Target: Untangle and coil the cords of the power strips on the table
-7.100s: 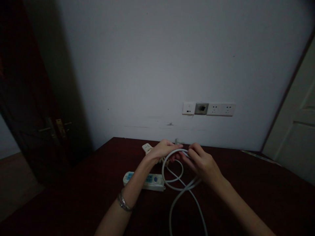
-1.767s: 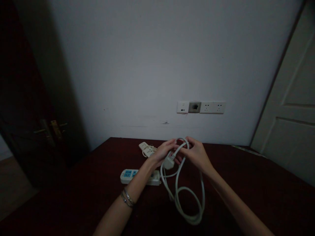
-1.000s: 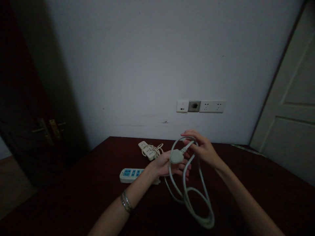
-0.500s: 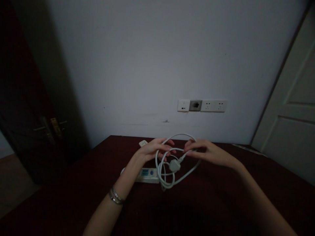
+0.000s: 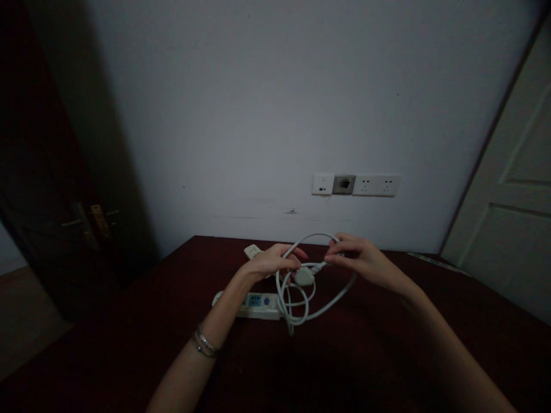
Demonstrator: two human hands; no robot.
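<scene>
A white power cord (image 5: 329, 307) hangs in loose loops between my two hands, above a dark red table. My left hand (image 5: 275, 259) is closed around the loops at their left side, its fingers partly behind the cord. Thumb and fingers of my right hand (image 5: 355, 252) pinch the cord just behind its white plug (image 5: 305, 276), which points left toward my left hand. Below my left wrist lies a white power strip (image 5: 260, 306) with blue sockets, partly covered by my forearm. The prongs of the plug are hard to make out.
A second white socket piece (image 5: 252, 251) lies on the table (image 5: 365, 355) behind my left hand. Wall sockets (image 5: 374, 185) and a grey wall plate (image 5: 343, 184) are set in the wall behind. Doors stand at left and right.
The plug has tilted up and turned more to the left, nearer my left fingers. My right hand has risen slightly, and the cord loops have shifted a little.
</scene>
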